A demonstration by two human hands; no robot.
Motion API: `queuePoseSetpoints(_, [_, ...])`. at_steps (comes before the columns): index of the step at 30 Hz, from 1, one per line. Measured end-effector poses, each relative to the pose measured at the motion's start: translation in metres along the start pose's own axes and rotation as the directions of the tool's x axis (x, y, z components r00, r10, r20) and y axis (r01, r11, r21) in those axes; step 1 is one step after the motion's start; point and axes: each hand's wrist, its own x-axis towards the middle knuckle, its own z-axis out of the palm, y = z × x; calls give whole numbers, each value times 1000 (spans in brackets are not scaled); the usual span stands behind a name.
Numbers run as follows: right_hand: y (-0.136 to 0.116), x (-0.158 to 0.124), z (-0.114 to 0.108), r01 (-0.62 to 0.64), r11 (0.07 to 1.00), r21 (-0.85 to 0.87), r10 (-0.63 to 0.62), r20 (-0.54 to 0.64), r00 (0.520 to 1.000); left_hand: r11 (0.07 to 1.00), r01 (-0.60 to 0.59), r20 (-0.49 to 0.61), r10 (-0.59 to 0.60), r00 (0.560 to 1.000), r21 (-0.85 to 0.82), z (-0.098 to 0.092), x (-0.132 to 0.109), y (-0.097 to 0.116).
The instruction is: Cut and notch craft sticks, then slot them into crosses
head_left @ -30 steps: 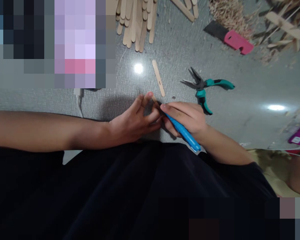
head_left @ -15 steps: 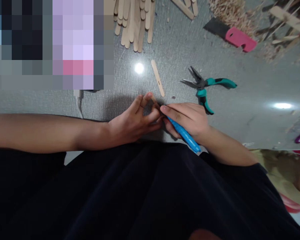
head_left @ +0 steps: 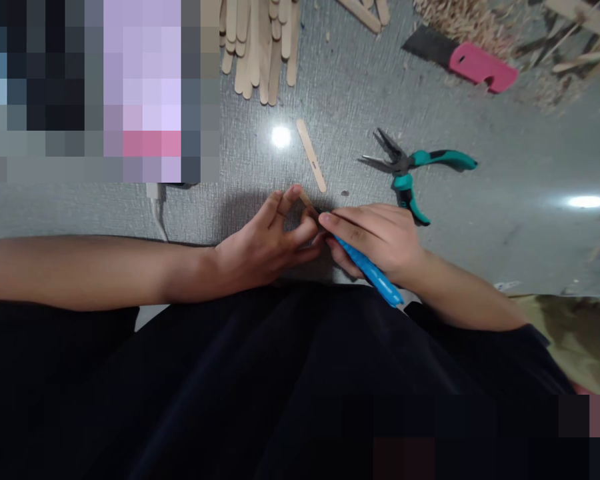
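My left hand (head_left: 275,240) is closed on a wooden craft stick (head_left: 306,199), pinched between the fingertips; most of the stick is hidden by the fingers. My right hand (head_left: 377,240) grips a slim tool with a blue handle (head_left: 367,269), held like a pen and slanting toward the stick. Fingers cover its working end, so its kind cannot be made out. Just beyond the hands lies another craft stick (head_left: 310,153) with a small dark slot or mark near its lower end. Teal-handled needle-nose pliers (head_left: 405,167) rest with jaws apart, past my right hand.
A heap of craft sticks (head_left: 263,50) lies at the far side of the grey table (head_left: 250,157). A pink-handled blade (head_left: 483,67) sits by wood shavings (head_left: 460,23) and split sticks at the far right. A white cable (head_left: 156,210) runs near my left forearm.
The view has shifted slightly, so the table items sit a little differently in the picture. Both hands keep nearly the same pose and grip on the stick and the blue-handled tool.
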Motion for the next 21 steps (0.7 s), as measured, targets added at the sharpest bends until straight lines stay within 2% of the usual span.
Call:
queuePoseSetpoints(7, [-4,3,-3,7,998,58,-4,-38,999,998,23,-45,-26,999,-53,5,-2,3])
queuePoseSetpoints(13, [-3,-1,-11,6,995,102,0,-60,998,999,0,-161,9,987,50,9,-4,2])
queuePoseSetpoints(16, [1,-3,-6,1,993,116,8,-80,997,994,14,-231,11,973,107,11,-8,0])
queuePoseSetpoints(21, [3,-1,7,14,995,103,-1,-129,992,993,61,-268,-31,963,106,14,-14,0])
